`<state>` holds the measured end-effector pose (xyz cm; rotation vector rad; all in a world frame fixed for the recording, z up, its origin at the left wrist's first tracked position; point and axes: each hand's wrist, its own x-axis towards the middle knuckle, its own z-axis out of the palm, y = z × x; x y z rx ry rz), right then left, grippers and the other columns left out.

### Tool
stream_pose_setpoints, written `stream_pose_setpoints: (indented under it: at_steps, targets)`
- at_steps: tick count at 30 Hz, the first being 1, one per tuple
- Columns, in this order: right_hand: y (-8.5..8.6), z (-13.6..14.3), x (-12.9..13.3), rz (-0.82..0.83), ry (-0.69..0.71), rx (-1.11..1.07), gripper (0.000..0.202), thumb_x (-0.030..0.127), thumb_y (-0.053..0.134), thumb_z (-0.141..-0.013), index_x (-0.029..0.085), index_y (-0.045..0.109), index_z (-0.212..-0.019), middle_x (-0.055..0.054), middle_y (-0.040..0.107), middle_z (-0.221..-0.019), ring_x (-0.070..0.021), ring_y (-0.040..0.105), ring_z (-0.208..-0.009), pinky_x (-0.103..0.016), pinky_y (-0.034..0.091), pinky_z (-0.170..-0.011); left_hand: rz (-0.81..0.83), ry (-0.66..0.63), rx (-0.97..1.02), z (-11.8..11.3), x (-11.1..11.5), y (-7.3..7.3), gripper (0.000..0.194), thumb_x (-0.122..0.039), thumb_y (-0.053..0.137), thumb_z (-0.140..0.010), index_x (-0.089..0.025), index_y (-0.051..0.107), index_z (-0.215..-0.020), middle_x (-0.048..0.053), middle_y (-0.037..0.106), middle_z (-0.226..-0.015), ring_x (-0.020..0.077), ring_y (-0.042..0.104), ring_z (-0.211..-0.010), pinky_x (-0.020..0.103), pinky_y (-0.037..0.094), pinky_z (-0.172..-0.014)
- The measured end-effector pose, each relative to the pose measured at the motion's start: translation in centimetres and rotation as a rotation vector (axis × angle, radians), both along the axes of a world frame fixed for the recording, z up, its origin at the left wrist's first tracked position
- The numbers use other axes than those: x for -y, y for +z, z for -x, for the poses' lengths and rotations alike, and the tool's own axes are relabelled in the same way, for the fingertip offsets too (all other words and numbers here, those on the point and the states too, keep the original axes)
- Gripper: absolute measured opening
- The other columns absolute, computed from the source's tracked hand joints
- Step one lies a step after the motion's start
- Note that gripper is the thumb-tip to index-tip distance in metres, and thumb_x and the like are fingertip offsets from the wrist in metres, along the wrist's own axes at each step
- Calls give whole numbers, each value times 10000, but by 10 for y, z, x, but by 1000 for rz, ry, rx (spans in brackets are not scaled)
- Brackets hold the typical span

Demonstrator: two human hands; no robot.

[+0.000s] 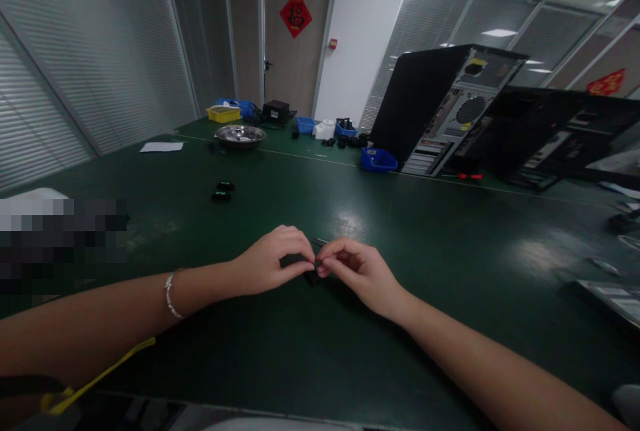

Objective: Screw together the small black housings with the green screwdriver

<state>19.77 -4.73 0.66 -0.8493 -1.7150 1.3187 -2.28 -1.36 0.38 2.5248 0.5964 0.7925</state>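
My left hand (283, 256) and my right hand (353, 268) meet fingertip to fingertip over the green table (240, 358). Between the pinched fingers is a small dark piece (312, 276), mostly hidden, so I cannot make out its kind. Both hands seem closed on it. A thin metal rod (320, 241), perhaps the shaft of a tool, shows just behind the fingertips. Farther off to the left lie two small black parts (223, 192) with greenish marks, touched by neither hand.
At the back stand a round metal bowl (240, 136), a yellow tray (223, 114) and a blue bin (379, 160). A tall black computer case (425, 98) rises at the back right. White paper (161, 146) lies at the left, and a metal-edged object (610, 301) sits at the right edge.
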Motion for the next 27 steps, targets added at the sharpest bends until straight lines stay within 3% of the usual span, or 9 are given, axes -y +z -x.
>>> stream_pose_setpoints:
  at_steps: [4,10,13,22,27]
  targets:
    - [0,-1,-1,22,28,-47,174,327,678,-863,171,671,-940,-35,676,-867,-152,675,-799,-331,557,-781,-61,26,19,1,-1,2,115,-201,566,-936,-190,674,-970,47,663,-950,194,585,-947,351,390,-879]
    - [-6,-2,-4,90,86,-106,250,297,727,-825,180,647,-1030,-24,681,-863,-139,663,-773,-327,553,-770,-353,30,39,3,1,4,130,-194,572,-932,-194,696,-970,63,684,-947,208,590,-926,378,400,-866]
    - [-7,-2,-3,107,97,-122,263,279,734,-819,179,640,-1044,-32,684,-885,-145,666,-799,-338,548,-793,-410,46,58,3,2,4,125,-203,582,-930,-210,700,-970,60,676,-970,210,586,-945,385,401,-871]
    - [-4,0,-3,63,79,-109,235,297,734,-816,179,626,-989,-8,666,-823,-128,647,-738,-306,545,-735,-319,93,78,1,2,1,117,-199,600,-925,-233,689,-993,42,647,-983,190,582,-952,365,388,-878]
    - [-4,0,-3,-32,47,-44,274,318,709,-835,204,570,-1042,-28,644,-942,-129,616,-778,-297,526,-723,-184,85,30,1,4,5,155,-255,610,-915,-199,612,-1060,54,633,-1030,206,572,-979,342,402,-863]
